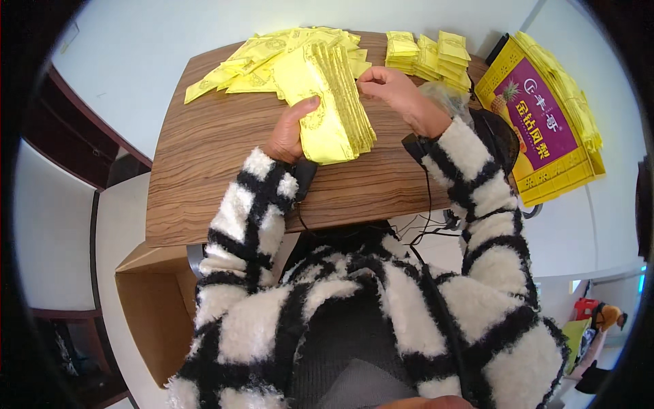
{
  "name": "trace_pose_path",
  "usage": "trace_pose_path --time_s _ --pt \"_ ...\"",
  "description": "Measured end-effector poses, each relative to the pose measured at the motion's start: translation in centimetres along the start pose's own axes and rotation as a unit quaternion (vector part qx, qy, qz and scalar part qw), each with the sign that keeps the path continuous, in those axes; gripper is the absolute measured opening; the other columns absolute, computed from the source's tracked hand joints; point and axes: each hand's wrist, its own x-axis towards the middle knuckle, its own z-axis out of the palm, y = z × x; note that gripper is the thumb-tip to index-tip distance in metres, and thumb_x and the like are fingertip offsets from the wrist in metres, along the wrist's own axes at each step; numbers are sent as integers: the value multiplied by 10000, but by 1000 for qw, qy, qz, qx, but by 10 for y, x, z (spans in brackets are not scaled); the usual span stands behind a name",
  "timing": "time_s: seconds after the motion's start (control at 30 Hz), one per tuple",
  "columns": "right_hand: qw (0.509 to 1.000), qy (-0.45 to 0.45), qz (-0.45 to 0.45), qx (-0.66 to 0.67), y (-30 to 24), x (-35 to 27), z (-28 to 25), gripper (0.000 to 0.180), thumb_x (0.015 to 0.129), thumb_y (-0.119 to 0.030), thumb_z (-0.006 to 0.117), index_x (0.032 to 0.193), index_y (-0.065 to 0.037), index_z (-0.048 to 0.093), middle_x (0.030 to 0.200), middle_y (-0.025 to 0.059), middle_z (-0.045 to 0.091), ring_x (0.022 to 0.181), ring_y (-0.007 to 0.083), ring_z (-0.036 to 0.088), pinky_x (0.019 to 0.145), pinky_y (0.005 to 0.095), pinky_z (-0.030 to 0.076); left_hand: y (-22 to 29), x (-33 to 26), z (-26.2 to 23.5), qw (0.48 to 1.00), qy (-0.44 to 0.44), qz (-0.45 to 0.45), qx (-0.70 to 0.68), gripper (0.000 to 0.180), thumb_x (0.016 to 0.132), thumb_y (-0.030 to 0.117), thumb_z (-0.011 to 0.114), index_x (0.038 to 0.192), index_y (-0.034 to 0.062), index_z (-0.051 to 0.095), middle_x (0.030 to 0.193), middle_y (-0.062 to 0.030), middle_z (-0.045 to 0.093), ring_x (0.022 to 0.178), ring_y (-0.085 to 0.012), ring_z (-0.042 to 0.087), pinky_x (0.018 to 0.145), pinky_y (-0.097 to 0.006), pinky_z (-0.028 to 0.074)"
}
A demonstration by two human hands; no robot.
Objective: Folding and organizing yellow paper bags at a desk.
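Fanned stack of yellow printed packets (339,105), aslant in the left grip (290,131).

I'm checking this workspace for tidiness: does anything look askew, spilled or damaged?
The loose heap of yellow packets behind the bundle in the left hand looks askew: its packets overlap at mixed angles, while the small stacks to the right are neater. No spill or obvious damage shows.

Striped wood-grain table (225,170), white wall (157,37) behind — pale floor (119,218), dark brown woodwork (71,136) at left
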Motion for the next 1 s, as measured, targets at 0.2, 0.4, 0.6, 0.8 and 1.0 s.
trace_pose_path --time_s 0.2,0.4,0.6,0.8,1.0 --pt "921 -40 27 386 4 -4 -4 103 933 -127 595 948 -25 597 938 65 609 833 125 582 768 276 493 -3 1 1 1000 -21 10 9 542 869 131 613 1339 -47 412 1252 -184 576 1113 -281 604 975 -405 496" --pt "793 -118 -18 598 17 -4 -10 151 964 -147 536 897 -23 591 858 78 618 720 137 596 655 274 487 -7 7 3 998 -17 11 66 544 894 203 604 1344 -41 421 1279 -176 567 1135 -282 588 996 -403 472" --pt "900 -286 85 318 23 -5 -33 243 957 -212 501 901 -17 635 711 62 646 479 120 511 473 251 411 -11 13 7 995 -31 -4 90 569 864 191 611 1343 -50 418 1273 -182 567 1132 -290 589 989 -404 477" --pt "953 -284 101 22 -1 -19 -52 293 923 -250 562 1000 10 673 717 61 685 507 91 548 460 230 408 -20 17 36 982 -51 -38 179 575 813 86 618 1331 -61 417 1236 -173 579 1088 -269 611 929 -379 510" --pt "920 -328 -54 -208 -8 -25 -70 342 775 -281 726 968 1 700 873 82 719 691 162 652 596 282 491 -31 21 59 967 -48 -26 250 606 770 54 679 1321 -40 445 1214 -133 590 1064 -225 605 903 -345 505"
